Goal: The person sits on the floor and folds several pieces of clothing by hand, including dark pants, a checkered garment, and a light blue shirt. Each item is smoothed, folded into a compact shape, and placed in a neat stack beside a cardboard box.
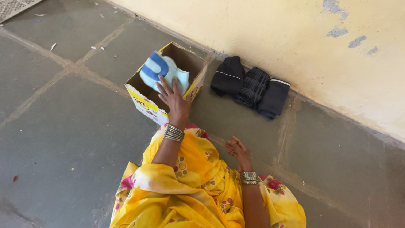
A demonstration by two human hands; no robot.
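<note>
My left hand reaches over the near rim of an open cardboard box on the floor, fingers spread and touching a folded light-blue garment with darker blue trim that lies inside the box. My right hand rests open, palm up, above my knee, holding nothing. Both wrists wear metal bangles. Yellow flowered cloth covers my lap.
Three folded dark garments lie in a row on the grey stone floor against the cream wall, to the right of the box. Small bits of debris dot the floor at upper left.
</note>
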